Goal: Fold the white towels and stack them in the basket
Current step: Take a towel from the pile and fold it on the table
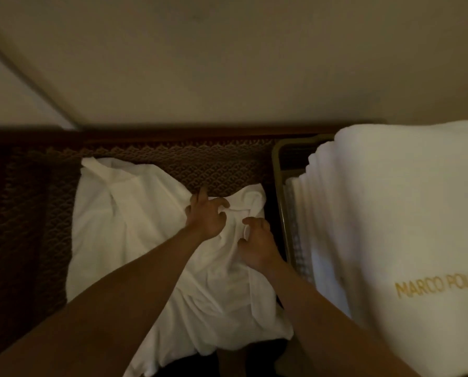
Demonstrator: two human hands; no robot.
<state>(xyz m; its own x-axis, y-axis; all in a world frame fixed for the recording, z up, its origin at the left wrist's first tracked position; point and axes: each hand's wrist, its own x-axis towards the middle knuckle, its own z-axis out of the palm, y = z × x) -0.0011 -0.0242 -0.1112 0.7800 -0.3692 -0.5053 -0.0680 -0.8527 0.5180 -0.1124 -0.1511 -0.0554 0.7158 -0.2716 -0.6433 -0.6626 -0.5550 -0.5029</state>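
Left hand (205, 217) and right hand (256, 244) seemingly pinch the blurred, dim white towel (135, 227) with curled fingers

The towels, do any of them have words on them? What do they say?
"MARCO POLO" in gold letters, on the top folded towel of the stack in the basket. The picture's right edge cuts the line off, so more may follow.
The loose towel under both hands shows no writing.
No other words, numbers or signs can be seen.
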